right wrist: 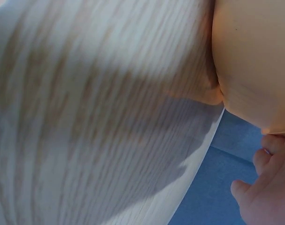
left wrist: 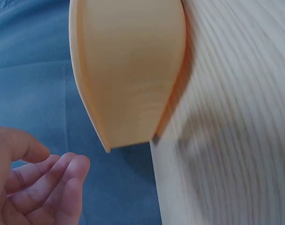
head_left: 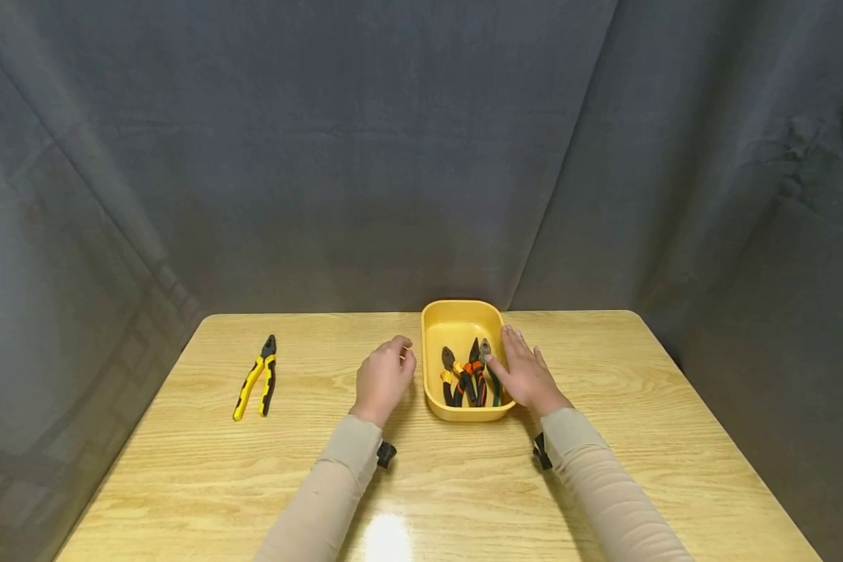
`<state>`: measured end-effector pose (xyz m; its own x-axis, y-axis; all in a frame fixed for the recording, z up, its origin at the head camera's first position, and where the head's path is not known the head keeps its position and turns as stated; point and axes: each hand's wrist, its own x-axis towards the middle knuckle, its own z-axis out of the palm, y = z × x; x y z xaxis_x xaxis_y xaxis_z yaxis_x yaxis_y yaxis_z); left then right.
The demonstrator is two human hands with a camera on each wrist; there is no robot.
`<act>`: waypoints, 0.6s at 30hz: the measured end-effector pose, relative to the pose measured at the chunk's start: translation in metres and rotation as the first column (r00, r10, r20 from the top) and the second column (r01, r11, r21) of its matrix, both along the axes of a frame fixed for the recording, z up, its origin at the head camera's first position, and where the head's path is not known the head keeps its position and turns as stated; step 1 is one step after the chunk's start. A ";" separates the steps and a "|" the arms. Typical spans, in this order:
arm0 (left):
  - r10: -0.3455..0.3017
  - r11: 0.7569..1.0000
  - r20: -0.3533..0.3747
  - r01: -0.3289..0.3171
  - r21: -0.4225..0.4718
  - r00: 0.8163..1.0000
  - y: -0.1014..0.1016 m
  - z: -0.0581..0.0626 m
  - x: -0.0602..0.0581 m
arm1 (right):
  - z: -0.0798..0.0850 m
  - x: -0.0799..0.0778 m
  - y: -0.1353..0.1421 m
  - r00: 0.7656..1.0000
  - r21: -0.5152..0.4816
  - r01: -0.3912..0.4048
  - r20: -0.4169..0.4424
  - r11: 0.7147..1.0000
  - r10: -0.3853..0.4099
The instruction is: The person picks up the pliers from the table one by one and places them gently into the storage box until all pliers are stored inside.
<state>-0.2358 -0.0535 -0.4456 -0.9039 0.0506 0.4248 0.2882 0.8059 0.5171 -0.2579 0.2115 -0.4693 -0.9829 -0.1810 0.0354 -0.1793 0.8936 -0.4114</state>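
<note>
A yellow plastic bin (head_left: 467, 415) stands near the table's back edge, with several pliers (head_left: 479, 375) lying in its front half. Their handles show yellow, orange, black and green. My left hand (head_left: 385, 378) hovers just left of the bin, fingers loosely bent and holding nothing; a gap separates it from the bin's wall (left wrist: 133, 70) in the left wrist view. My right hand (head_left: 527, 373) lies along the bin's right rim, with straight fingers outside and the thumb reaching over the inside. In the right wrist view, its fingers (right wrist: 269, 159) are at the bin's edge, partly cut off.
A pair of yellow and black pliers (head_left: 258, 376) lies alone on the left of the wooden table (head_left: 323, 484), handles slightly spread. Grey curtains (head_left: 365, 156) hang behind the table and along both sides.
</note>
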 end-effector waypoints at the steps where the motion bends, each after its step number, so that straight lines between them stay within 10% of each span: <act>1: 0.005 1.000 0.007 -0.005 0.001 1.000 -0.002 0.000 0.000 | 0.001 0.000 0.000 1.000 -0.003 0.001 0.002 1.000 -0.001; 18: 0.064 0.997 0.049 -0.065 0.029 0.997 -0.041 -0.003 -0.002 | -0.002 0.000 0.001 1.000 -0.001 0.001 -0.010 1.000 -0.001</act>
